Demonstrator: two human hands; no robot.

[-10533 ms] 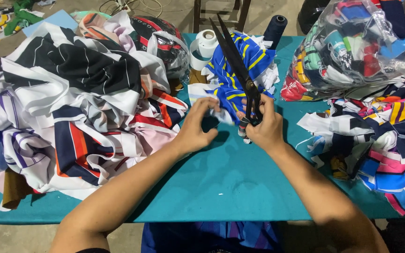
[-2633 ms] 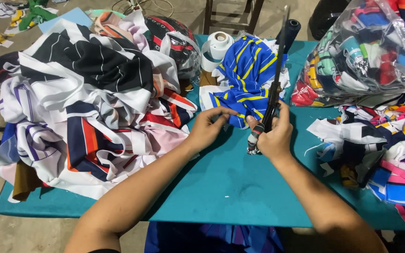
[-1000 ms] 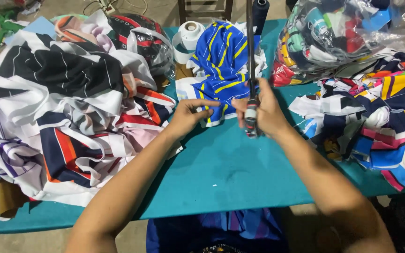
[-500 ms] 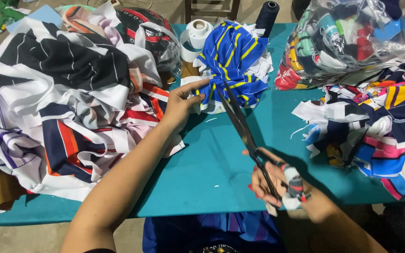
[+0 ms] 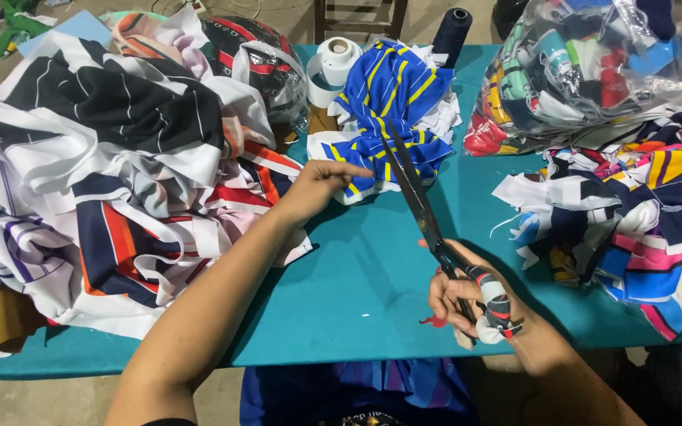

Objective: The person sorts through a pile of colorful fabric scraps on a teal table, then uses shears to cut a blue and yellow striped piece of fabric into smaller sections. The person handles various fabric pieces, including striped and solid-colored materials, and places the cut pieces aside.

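My right hand grips the cloth-wrapped handles of large black scissors near the table's front edge, blades closed and pointing away toward the blue cloth. My left hand reaches forward with fingers extended, touching the edge of a blue, yellow and white striped cloth piece lying at the middle back of the teal table.
A big heap of black, white, red and navy fabric fills the left. Colourful scraps lie at right, behind them a clear bag of cloth. White tape rolls and a dark thread cone stand at the back.
My right hand has drawn the scissors back toward the front edge and tilted them down. My left hand has stayed at the blue striped cloth, fingers now stretched onto it.
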